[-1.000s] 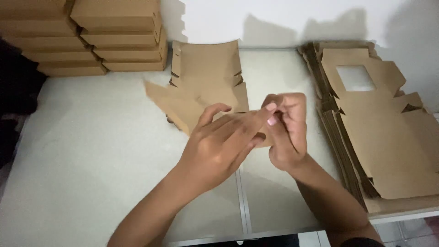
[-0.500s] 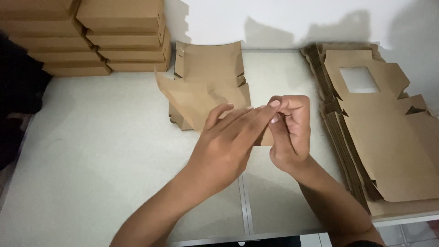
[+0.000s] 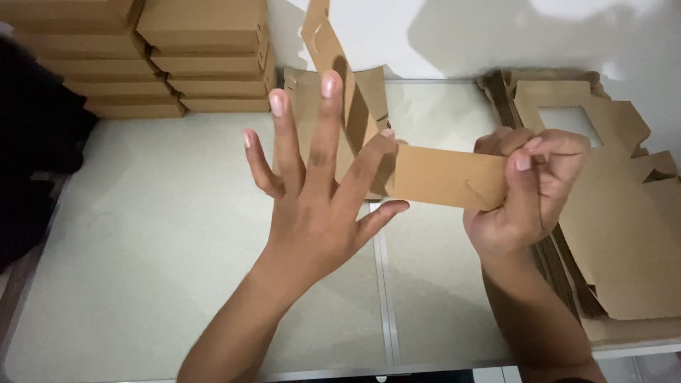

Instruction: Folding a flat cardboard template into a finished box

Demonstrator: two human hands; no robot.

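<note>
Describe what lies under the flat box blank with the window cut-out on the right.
The windowed blank tops a stack of flat cardboard blanks on the white table. Only their edges show; the right hand covers part.

You worked at a small packing station, likely a workshop. Stacks of folded brown boxes (image 3: 152, 57) stood against the white wall (image 3: 454, 35), and a pile of flat die-cut cardboard blanks (image 3: 603, 206) lay on the pale table (image 3: 142, 248).

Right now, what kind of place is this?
Probably a small packing or box-assembly workstation: stacks of folded brown boxes at the back, a pile of flat die-cut blanks on the pale table, one blank pinched in the right hand.
</note>
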